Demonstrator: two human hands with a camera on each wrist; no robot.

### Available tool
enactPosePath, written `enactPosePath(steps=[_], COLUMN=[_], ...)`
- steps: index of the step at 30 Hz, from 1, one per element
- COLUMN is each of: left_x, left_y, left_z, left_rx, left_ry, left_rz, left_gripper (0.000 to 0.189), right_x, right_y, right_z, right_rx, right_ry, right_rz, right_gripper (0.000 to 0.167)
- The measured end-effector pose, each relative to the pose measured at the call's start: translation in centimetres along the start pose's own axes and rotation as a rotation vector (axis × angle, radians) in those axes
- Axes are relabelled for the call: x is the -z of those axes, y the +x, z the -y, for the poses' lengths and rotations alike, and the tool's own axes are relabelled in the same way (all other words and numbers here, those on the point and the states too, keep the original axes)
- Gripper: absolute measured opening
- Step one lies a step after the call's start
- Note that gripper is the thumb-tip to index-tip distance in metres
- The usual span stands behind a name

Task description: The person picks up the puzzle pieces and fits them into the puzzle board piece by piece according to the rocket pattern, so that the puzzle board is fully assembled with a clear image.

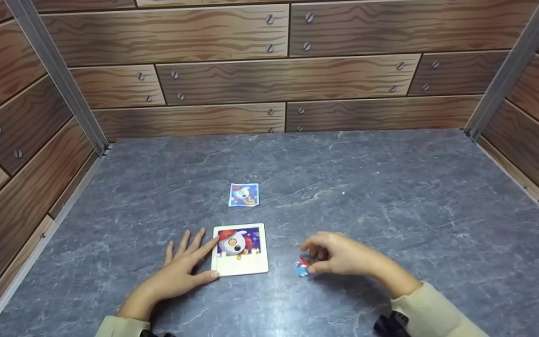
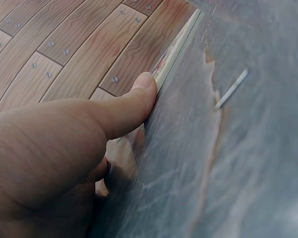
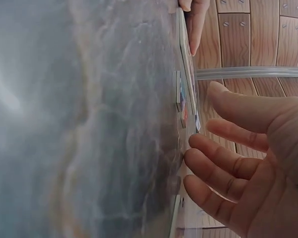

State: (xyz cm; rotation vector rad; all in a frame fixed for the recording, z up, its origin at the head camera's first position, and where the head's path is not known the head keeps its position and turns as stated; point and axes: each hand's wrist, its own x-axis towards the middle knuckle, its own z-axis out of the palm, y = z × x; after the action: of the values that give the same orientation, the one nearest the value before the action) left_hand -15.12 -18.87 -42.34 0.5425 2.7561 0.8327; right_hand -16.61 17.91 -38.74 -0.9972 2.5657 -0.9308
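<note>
A cream-framed puzzle board (image 1: 240,266) with a cartoon character on a purple ground lies flat on the table. Its lower part shows plain cream. My left hand (image 1: 178,274) is spread at its left side, index fingertip and thumb touching the frame; in the left wrist view the thumb (image 2: 134,99) lies along its edge. Small blue and red puzzle pieces (image 1: 302,267) lie right of the board. Over them is my right hand (image 1: 339,255), fingers loosely bent, thumb tip right at the pieces in the head view. Nothing shows between thumb and fingers in the right wrist view.
A small picture card (image 1: 244,194) with a similar character lies behind the board. The grey marbled table (image 1: 391,187) is bounded by wood-print walls (image 1: 222,35) with metal corner posts (image 1: 56,70).
</note>
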Motion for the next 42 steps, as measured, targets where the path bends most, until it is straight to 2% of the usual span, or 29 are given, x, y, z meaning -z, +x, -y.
enactPosePath(steps=[6,14,30,42], left_x=[0.08,0.04,0.15,0.08], left_y=[-0.14,-0.21,-0.16,-0.22], left_z=[-0.02,-0.05,-0.1,-0.03], left_rx=[-0.009,-0.013,0.0,-0.004], left_ry=[-0.029,-0.034,-0.035,-0.03], left_rz=[0.005,0.002,0.017,0.008], left_gripper=[0.075,0.075,0.075,0.074], right_x=[-0.19,-0.56,-0.56,-0.53], right_y=[-0.39,-0.1,0.19,0.39], right_z=[0.08,0.55,0.35,0.42], right_rx=[-0.017,-0.117,-0.044,-0.056], right_ry=[-0.059,-0.108,-0.122,-0.119], right_rz=[0.014,0.071,0.081,0.092], right_gripper=[0.042,0.038,0.025,0.022])
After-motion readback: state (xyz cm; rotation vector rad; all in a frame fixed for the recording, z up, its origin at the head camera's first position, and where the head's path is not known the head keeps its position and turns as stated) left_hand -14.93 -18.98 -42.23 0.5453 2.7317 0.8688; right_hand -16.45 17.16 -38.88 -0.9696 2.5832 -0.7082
